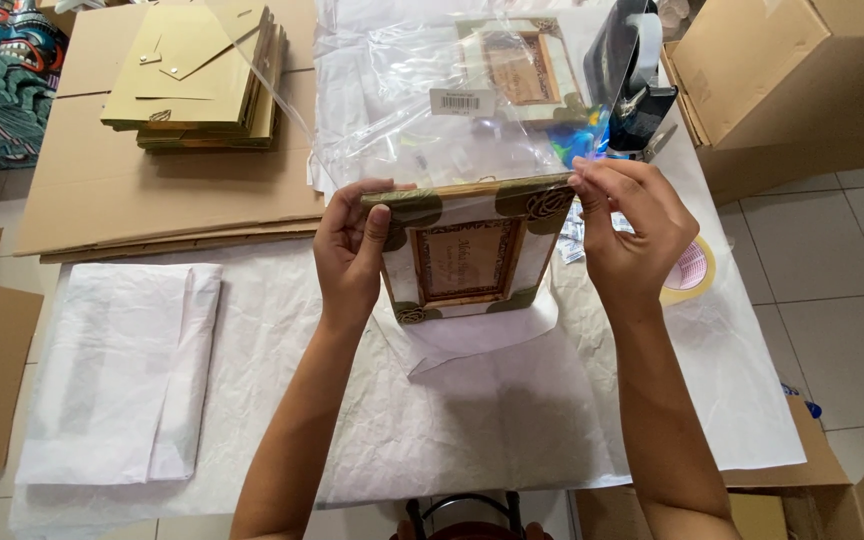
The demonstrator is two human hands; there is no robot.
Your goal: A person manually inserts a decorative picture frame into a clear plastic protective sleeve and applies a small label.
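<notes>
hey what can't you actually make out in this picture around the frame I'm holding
- Head view: picture frame left edge, covered by the left hand.
- Tape roll, mostly behind the right hand.
- Second frame, blurred by the clear plastic bag.
- Cardboard box, cut off by the picture's edge.

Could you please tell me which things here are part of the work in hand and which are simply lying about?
In hand:
- picture frame, gripped by left hand and right hand
- clear plastic sleeve

Lying about:
- stack of brown card folders
- folded white paper
- tape roll
- tape dispenser
- cardboard box
</notes>
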